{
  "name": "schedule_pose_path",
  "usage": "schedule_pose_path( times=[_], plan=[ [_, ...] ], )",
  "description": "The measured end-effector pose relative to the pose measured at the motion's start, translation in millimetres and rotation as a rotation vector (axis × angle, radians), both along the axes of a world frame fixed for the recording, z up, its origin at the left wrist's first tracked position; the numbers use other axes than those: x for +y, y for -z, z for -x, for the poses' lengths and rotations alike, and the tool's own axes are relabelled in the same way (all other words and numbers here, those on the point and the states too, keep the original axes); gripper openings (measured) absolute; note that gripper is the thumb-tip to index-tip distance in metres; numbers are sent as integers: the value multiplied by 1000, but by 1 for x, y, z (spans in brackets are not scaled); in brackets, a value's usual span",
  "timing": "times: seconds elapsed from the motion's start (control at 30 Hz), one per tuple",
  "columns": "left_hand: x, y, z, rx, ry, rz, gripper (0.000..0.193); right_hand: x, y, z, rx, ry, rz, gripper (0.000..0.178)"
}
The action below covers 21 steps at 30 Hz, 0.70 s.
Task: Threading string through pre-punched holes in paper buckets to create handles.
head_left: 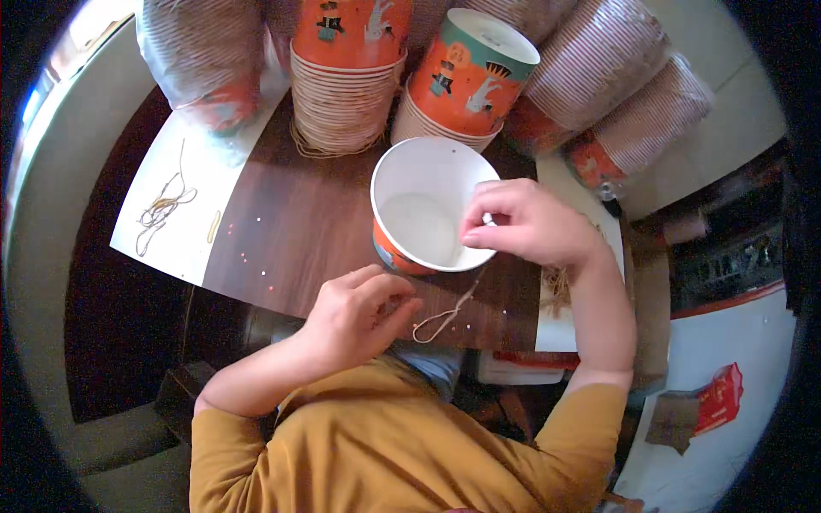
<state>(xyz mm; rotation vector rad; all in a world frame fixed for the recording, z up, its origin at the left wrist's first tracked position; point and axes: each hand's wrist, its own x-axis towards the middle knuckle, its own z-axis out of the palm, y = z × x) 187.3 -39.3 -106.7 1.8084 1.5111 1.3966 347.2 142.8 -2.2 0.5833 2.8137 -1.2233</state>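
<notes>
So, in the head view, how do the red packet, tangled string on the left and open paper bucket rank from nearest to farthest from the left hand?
From the left hand:
1. Open paper bucket: just beyond it, slightly right.
2. Tangled string: left, on the white strip.
3. Red packet: far right.

Curls left hand (355, 312) loosely near-left of the white tub (430, 173); bends right hand (523, 219) inward over its right rim.
</notes>
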Motion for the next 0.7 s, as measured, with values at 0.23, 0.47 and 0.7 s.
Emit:
schedule_pose_path(
  times=[0.23, 0.47, 0.7],
  plan=[
    [17, 34, -15, 51, -227, -181, 22, 14, 24, 26, -367, 5, 208, 15],
    [24, 35, -20, 44, -278, -227, 22, 24, 34, 30, -373, -51, 227, 17],
    [27, 36, -20, 41, -309, -295, 21, 25, 43, 31, -350, -177, 249, 19]
  ],
)
